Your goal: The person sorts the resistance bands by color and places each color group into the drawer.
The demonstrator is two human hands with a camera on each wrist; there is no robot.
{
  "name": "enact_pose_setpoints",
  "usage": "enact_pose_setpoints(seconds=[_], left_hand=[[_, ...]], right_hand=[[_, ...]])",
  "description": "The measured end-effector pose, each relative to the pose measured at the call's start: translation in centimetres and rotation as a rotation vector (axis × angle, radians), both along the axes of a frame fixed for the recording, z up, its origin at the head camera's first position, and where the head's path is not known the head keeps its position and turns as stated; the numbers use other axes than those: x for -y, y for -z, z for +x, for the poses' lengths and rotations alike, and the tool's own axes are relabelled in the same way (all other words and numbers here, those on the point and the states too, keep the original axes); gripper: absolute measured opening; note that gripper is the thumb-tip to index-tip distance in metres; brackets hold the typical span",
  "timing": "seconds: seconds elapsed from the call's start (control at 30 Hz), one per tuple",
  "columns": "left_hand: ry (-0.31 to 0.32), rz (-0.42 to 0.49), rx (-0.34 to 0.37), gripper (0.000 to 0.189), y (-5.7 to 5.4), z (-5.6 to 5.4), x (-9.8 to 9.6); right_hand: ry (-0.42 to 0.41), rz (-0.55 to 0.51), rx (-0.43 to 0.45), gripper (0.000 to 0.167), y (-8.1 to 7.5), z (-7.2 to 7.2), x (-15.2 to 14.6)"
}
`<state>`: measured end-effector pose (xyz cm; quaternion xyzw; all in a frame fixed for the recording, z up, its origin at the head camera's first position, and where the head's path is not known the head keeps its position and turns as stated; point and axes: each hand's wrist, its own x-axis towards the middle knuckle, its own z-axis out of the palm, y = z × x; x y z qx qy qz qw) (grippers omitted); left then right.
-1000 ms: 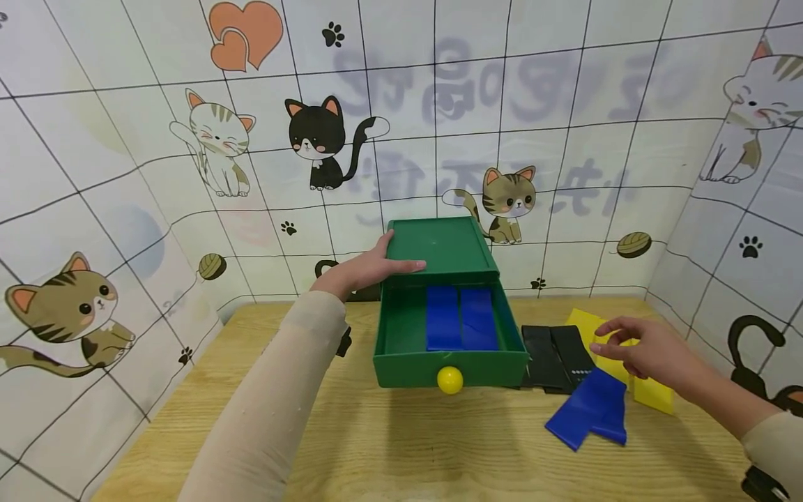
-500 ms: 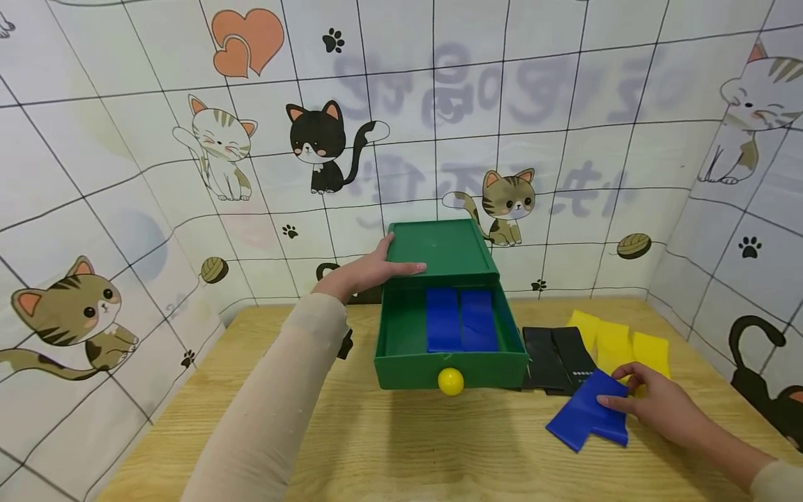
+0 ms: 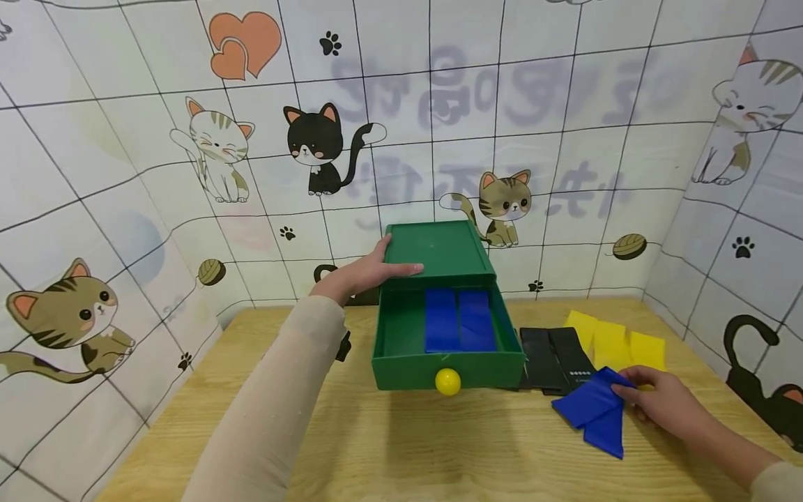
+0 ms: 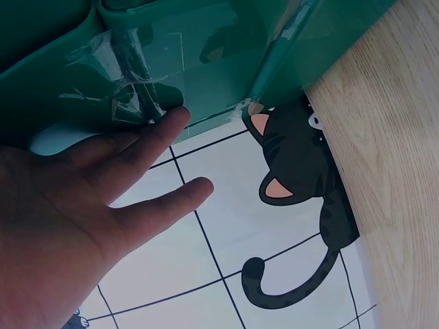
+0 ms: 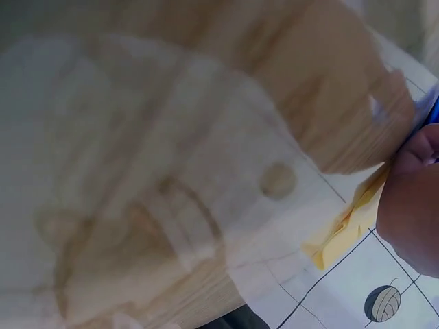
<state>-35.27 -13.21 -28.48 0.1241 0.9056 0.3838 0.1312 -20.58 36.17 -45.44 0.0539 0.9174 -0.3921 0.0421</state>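
Note:
A green box (image 3: 439, 245) with its drawer (image 3: 408, 371) pulled out stands on the table. Two blue plastic strips (image 3: 442, 321) lie flat in the drawer's right part. My left hand (image 3: 364, 273) rests on the box, its thumb over the top and its fingers stretched along the left side; the left wrist view shows these fingers straight. On the table at right, my right hand (image 3: 665, 401) pinches loose blue plastic strips (image 3: 596, 404) at their upper right corner, thumb in front. In the right wrist view only part of the right hand (image 5: 415, 205) shows.
Black strips (image 3: 552, 355) lie right of the drawer. Several yellow strips (image 3: 611, 341) are behind the right hand. The drawer has a yellow ball knob (image 3: 448, 381). Cat-printed white sheeting (image 3: 408, 90) covers the walls behind the wooden table (image 3: 439, 446).
My right hand came down from above the yellow strips to the loose blue strips and took hold of their corner; the strips have shifted and turned. The left hand stays on the box.

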Motion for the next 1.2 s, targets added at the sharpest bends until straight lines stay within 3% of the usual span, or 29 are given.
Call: enact_pose_setpoints(seconds=[0.53,0.73,0.87,1.2], left_hand=[[0.01,0.011,-0.017,0.124,0.1,0.1,-0.1],[0.007,0.018,-0.012,0.124,0.1,0.0,0.1],[0.01,0.019,-0.011,0.125,0.1,-0.1,0.0],[0.005,0.024,-0.012,0.123,0.4,0.0,0.0]], right_hand=[[0.046,-0.065,-0.012,0.04,-1.0,0.6,0.4],[0.013,0.027,-0.072,0.036,-1.5,0.7,0.8],[-0.036,0.076,-0.127,0.031,-3.4,1.2,1.9],[-0.216,0.07,-0.264,0.017,-10.8,1.9,4.9]])
